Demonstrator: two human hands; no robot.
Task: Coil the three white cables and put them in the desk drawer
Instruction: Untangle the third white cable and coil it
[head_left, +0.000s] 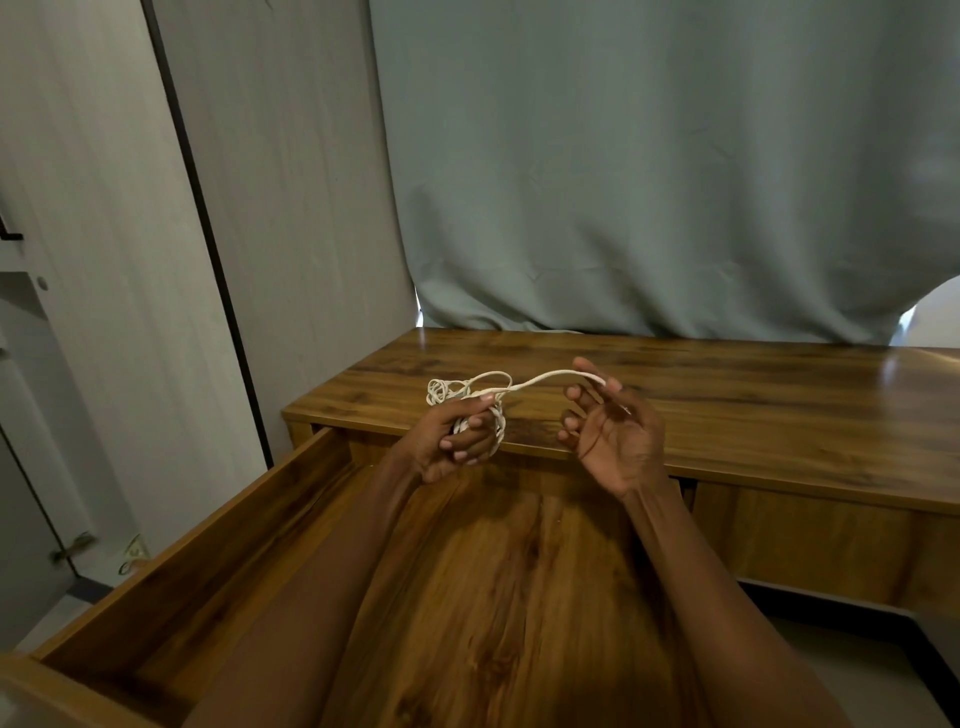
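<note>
My left hand (454, 439) is closed around a bundle of coiled white cable (448, 391), with loops sticking out above my knuckles and strands wound over my fingers. A free length of the same cable (540, 380) runs rightward to my right hand (613, 431), whose thumb and forefinger pinch its end while the other fingers are spread. Both hands hover over the front edge of the wooden desk (727, 395), above the pulled-out drawer (218, 561). The drawer's visible floor is bare wood. No other white cable shows.
A grey-green curtain (649, 182) hangs behind the desk. To the left stands a pale wardrobe door (104, 260) with a dark edge strip. The closed desk front (810, 540) is to the right of the drawer.
</note>
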